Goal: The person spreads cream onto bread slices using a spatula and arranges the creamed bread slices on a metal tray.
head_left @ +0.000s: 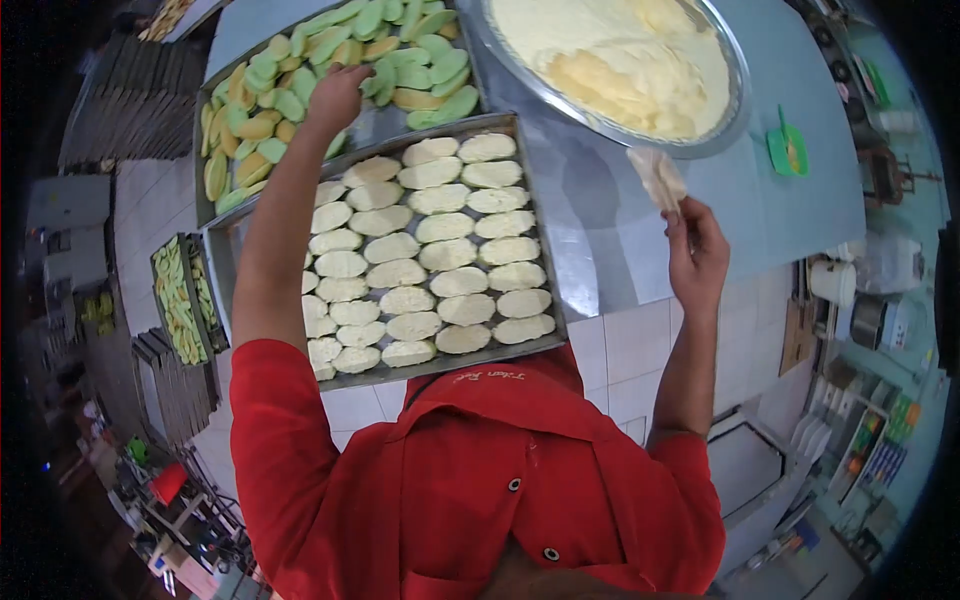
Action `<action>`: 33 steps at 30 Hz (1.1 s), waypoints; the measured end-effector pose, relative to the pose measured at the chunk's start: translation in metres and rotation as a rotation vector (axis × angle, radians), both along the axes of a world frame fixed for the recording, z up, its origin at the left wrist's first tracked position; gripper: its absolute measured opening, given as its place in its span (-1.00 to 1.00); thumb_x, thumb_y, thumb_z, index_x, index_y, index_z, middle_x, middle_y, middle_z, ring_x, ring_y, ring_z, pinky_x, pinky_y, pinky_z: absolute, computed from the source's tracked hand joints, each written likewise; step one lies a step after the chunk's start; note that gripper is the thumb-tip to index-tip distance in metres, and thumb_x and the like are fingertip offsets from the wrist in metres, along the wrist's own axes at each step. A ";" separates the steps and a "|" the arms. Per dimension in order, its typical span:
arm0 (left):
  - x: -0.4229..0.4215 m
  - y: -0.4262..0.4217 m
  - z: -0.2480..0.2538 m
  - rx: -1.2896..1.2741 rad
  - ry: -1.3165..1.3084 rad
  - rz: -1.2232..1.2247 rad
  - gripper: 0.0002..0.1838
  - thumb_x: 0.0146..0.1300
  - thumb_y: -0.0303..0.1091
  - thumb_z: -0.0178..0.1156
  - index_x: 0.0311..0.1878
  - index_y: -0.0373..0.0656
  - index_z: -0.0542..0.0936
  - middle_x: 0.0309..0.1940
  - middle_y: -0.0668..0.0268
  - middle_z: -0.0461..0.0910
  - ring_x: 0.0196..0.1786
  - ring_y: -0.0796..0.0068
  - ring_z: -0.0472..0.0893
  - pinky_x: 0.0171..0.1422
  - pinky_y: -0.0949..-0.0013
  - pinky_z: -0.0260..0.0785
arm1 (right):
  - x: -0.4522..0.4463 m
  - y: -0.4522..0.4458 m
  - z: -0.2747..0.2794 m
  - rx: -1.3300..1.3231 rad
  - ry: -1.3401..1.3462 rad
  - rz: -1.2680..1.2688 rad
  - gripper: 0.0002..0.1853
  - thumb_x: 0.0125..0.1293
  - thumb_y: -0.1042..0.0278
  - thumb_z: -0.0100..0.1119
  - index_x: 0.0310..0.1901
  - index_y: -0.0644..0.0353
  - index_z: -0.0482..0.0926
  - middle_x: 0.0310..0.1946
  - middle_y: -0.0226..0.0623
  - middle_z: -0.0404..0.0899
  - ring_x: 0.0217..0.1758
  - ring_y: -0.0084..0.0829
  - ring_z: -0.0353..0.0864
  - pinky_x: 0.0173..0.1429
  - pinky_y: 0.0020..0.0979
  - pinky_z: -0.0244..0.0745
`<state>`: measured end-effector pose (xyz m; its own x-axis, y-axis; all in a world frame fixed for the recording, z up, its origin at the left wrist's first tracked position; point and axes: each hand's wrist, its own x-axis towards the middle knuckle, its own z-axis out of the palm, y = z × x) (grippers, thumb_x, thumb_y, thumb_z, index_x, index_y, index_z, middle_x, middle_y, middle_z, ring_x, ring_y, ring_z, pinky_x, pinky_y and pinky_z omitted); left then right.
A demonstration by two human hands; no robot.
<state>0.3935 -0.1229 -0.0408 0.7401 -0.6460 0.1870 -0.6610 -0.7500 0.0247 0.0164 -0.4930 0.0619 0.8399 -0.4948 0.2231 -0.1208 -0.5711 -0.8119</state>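
Observation:
My left hand [338,97] reaches into the upper tray with fingers curled at a green oval pastry [379,84]; the fingertips are partly hidden. Several green and yellow-brown oval pastries lie loose and overlapping in that tray. Between my arms, a second metal tray [545,255] holds rows of oval pieces topped with pale, rough cream. My right hand [699,255] pinches a flat, pale scraper [657,178], apparently smeared with cream. Just beyond the scraper stands a large metal bowl [741,90] of pale yellow cream [640,75].
On the grey table [800,215] to the right lies a small green scoop [787,150]. Stacked trays [125,100] stand on the left, with another tray of green pastries [180,300] lower down. Shelves with goods [870,440] line the right side.

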 end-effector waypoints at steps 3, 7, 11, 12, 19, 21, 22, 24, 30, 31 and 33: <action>0.012 -0.002 -0.009 0.039 0.041 -0.047 -0.56 0.06 -0.54 0.19 0.06 0.03 0.58 -0.01 0.26 0.63 0.10 0.09 0.51 0.15 0.11 0.45 | 0.017 -0.022 0.027 -0.235 0.018 -0.012 -0.80 0.29 0.53 0.19 -0.05 0.25 0.61 -0.34 -0.25 0.64 -0.37 -0.41 0.62 -0.24 -0.42 0.48; -0.007 0.000 0.002 0.079 0.014 0.013 -0.57 0.02 -0.44 0.31 0.04 -0.05 0.55 -0.05 0.23 0.62 0.11 0.06 0.49 0.17 0.09 0.41 | 0.058 -0.040 0.036 -0.866 0.041 0.008 -0.71 0.16 0.53 0.24 -0.09 -0.01 0.67 -0.41 -0.39 0.61 -0.33 -0.29 0.59 -0.11 -0.24 0.35; -0.026 0.017 -0.001 -0.330 -0.003 0.145 -0.65 0.11 -0.40 0.31 -0.03 -0.19 0.50 -0.13 0.17 0.62 -0.01 0.12 0.55 0.07 0.17 0.43 | 0.114 -0.041 0.026 -0.941 0.011 0.038 -0.70 0.13 0.48 0.20 -0.11 -0.12 0.68 -0.45 -0.47 0.58 -0.27 -0.37 0.58 -0.03 -0.20 0.23; -0.036 0.023 0.002 -0.331 -0.008 0.160 -0.65 0.11 -0.40 0.31 -0.03 -0.19 0.50 -0.13 0.17 0.62 -0.01 0.12 0.55 0.07 0.17 0.43 | 0.129 -0.040 0.023 -1.003 0.005 0.028 -0.71 0.14 0.46 0.17 -0.12 -0.12 0.69 -0.44 -0.45 0.59 -0.25 -0.37 0.59 -0.02 -0.17 0.22; -0.139 0.092 0.016 -1.042 0.307 0.327 -0.70 0.31 -0.36 0.17 0.01 -0.31 0.44 -0.21 0.19 0.59 -0.18 0.42 0.55 -0.05 0.35 0.39 | 0.181 -0.018 0.010 -1.172 0.168 0.127 -0.71 0.18 0.38 0.08 -0.13 -0.13 0.72 -0.37 -0.40 0.66 -0.23 -0.36 0.62 -0.01 -0.07 0.19; -0.173 0.118 0.016 -1.274 0.570 0.464 -0.70 0.41 -0.27 -0.01 0.05 -0.28 0.48 -0.21 0.27 0.60 -0.21 0.44 0.55 -0.11 0.40 0.38 | 0.179 -0.009 0.017 -1.059 0.270 0.181 -0.72 0.18 0.34 0.08 -0.12 -0.11 0.72 -0.34 -0.36 0.69 -0.22 -0.33 0.65 0.01 -0.06 0.22; -0.191 0.134 0.013 -1.281 0.561 0.467 -0.70 0.41 -0.27 -0.01 0.05 -0.28 0.48 -0.21 0.27 0.60 -0.21 0.44 0.55 -0.11 0.40 0.38 | 0.178 -0.006 0.021 -0.939 0.381 0.224 -0.72 0.18 0.30 0.08 -0.12 -0.09 0.72 -0.31 -0.32 0.71 -0.20 -0.30 0.67 0.03 -0.05 0.24; -0.225 0.165 0.005 -1.364 0.818 0.539 -0.61 0.46 -0.22 -0.13 0.18 -0.24 0.47 -0.08 0.29 0.59 -0.11 0.56 0.56 -0.08 0.47 0.42 | 0.180 -0.022 0.012 -0.828 0.355 0.240 -0.70 0.18 0.25 0.08 -0.09 -0.07 0.72 -0.31 -0.29 0.72 -0.22 -0.31 0.68 0.03 -0.09 0.30; -0.294 0.158 0.027 -1.762 1.009 0.660 -0.55 0.50 -0.13 -0.15 0.28 -0.21 0.43 -0.03 0.28 0.57 -0.01 0.53 0.53 0.01 0.46 0.37 | 0.181 -0.058 0.000 -0.149 0.372 0.354 -0.59 0.17 0.24 0.12 0.01 0.23 0.67 -0.45 -0.23 0.66 -0.40 -0.49 0.60 -0.24 -0.46 0.45; -0.300 0.162 0.024 -1.790 1.100 0.586 -0.53 0.50 -0.12 -0.12 0.32 -0.20 0.39 0.03 0.27 0.55 0.02 0.50 0.52 0.05 0.40 0.38 | 0.174 -0.049 0.006 -0.101 0.320 0.297 -0.60 0.17 0.25 0.13 -0.01 0.30 0.66 -0.47 -0.24 0.63 -0.42 -0.50 0.57 -0.26 -0.48 0.43; -0.313 0.160 0.021 -1.765 1.146 0.493 -0.50 0.50 -0.07 -0.09 0.38 -0.14 0.33 0.10 0.25 0.54 0.09 0.43 0.52 0.16 0.24 0.38 | 0.153 -0.020 0.025 -0.032 0.247 0.238 -0.62 0.21 0.29 0.13 -0.01 0.37 0.64 -0.48 -0.32 0.59 -0.42 -0.55 0.52 -0.28 -0.49 0.41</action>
